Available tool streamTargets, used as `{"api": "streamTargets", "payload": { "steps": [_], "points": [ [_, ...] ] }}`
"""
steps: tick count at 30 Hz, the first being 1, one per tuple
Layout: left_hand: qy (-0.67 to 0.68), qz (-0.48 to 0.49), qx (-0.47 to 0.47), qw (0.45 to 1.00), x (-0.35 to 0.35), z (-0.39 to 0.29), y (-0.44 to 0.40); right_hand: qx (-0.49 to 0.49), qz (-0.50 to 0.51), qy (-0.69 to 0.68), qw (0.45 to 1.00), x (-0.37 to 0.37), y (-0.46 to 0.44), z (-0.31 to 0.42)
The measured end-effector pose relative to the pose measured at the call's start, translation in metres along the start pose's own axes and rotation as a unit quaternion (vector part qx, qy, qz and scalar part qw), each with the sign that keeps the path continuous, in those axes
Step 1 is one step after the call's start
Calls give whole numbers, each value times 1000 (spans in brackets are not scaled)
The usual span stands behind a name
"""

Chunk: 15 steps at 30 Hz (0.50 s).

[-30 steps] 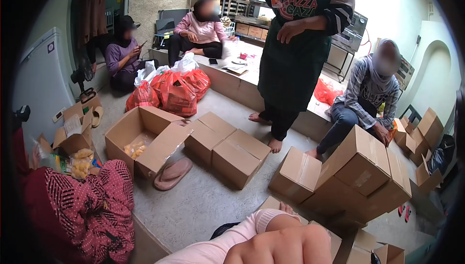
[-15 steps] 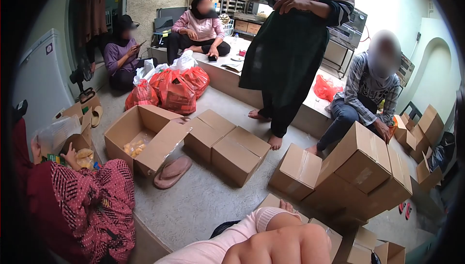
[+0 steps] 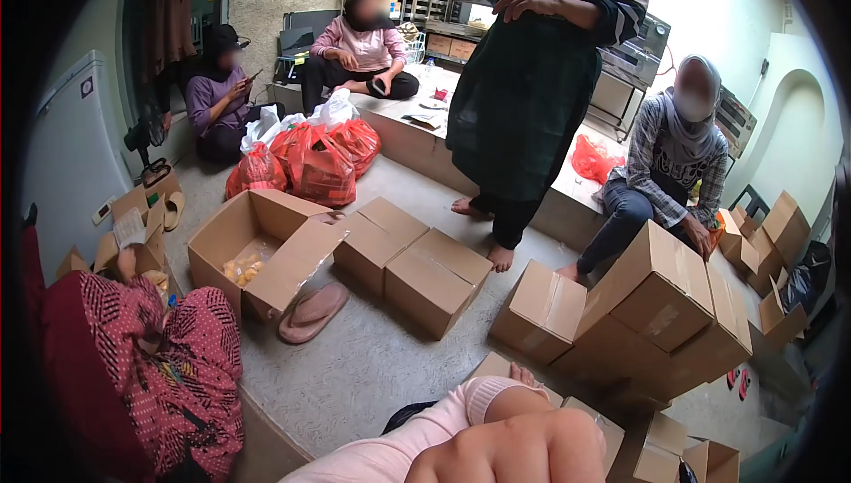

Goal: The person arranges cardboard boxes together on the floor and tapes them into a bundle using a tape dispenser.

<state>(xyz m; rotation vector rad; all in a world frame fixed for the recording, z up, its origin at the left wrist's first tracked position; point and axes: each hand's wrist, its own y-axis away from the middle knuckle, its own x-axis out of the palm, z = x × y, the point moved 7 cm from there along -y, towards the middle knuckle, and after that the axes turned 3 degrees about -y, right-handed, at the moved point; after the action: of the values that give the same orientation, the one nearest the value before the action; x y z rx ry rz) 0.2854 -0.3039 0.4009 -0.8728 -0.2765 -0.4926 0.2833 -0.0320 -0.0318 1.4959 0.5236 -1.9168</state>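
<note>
My left hand [image 3: 514, 452] is large and close at the bottom edge, with its fingers folded and pressed together. The fingertips and anything inside them are hidden below the frame. A pale pink sleeve [image 3: 390, 447] covers the forearm up to the wrist. My right hand is not in view. Just beyond the wrist, bare toes [image 3: 525, 377] show beside a partly hidden cardboard box [image 3: 492, 368]. Closed cardboard boxes [image 3: 541, 306] stand farther out, near a taller stack [image 3: 660, 306] on the right.
An open box [image 3: 266, 248] holding bagged yellow items stands left of two closed boxes [image 3: 434, 275], with pink slippers [image 3: 315, 313] nearby. Red bags [image 3: 319, 164] lie behind. A person in patterned clothing [image 3: 168, 359] sits left; a person in an apron [image 3: 523, 102] stands ahead; others sit farther back.
The standing person has brought both hands together around a bottle. The person at left has leaned over the box there. A seated person has lifted a phone. My left hand looks unchanged.
</note>
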Motion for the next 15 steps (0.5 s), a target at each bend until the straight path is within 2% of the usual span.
{"api": "streamTargets", "payload": {
  "steps": [2,7,8,9,10,11,12,13,14,15],
  "points": [
    [2,-3,5,1000,-1,0,-1,-3,-1,-8,1000,-2,1,1],
    [18,46,10,999,-9,2,-16,-3,-91,-76,993,11,-2,-10],
    [122,63,-61,989,-16,11,-24,10,-95,-86,992,12,0,-13],
    [257,19,232,938,-16,23,-25,18,-83,-86,993,11,0,-12],
    [377,133,9,916,-10,30,-38,25,-71,-87,993,10,0,-12],
    [472,241,-210,822,-3,25,-38,29,-58,-87,994,12,-3,-14],
    [482,240,-218,814,-4,17,-40,30,-44,-88,995,13,-6,-13],
    [464,344,-262,773,7,8,-31,30,-29,-86,995,15,-8,-12],
    [437,442,-299,724,15,2,-17,3,-99,-70,993,16,-4,-12],
    [422,495,-307,694,19,-3,-7,7,-96,-72,993,21,-5,-13]
  ]
}}
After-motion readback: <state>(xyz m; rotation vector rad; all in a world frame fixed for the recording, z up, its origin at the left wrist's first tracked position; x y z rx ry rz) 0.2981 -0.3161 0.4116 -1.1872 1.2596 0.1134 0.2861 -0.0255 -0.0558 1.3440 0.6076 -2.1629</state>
